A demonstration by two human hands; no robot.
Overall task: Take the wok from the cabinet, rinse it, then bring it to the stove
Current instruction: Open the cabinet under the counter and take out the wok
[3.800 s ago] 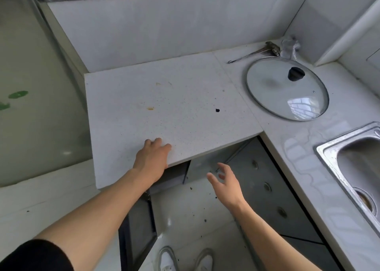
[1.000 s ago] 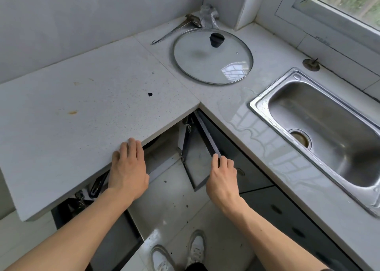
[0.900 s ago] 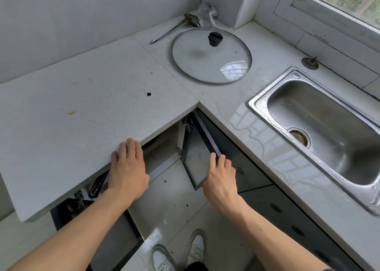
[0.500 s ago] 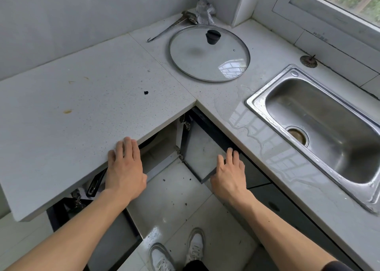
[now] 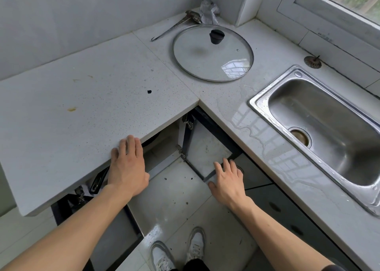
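under the corner counter (image 5: 82,114), only a dark handle (image 5: 98,181) hints at the wok, not clearly visible. the left hand (image 5: 127,167) rests flat on the edge, fingers together; the right hand (image 5: 227,180), fingers spread, touches the open cabinet door (image 5: 205,149). the fetching step is likely underway, and reaching inside comes next.

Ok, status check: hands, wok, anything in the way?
Left hand flat on countertop edge. Right hand on open cabinet door. Wok not in view. Nothing blocking the opening.
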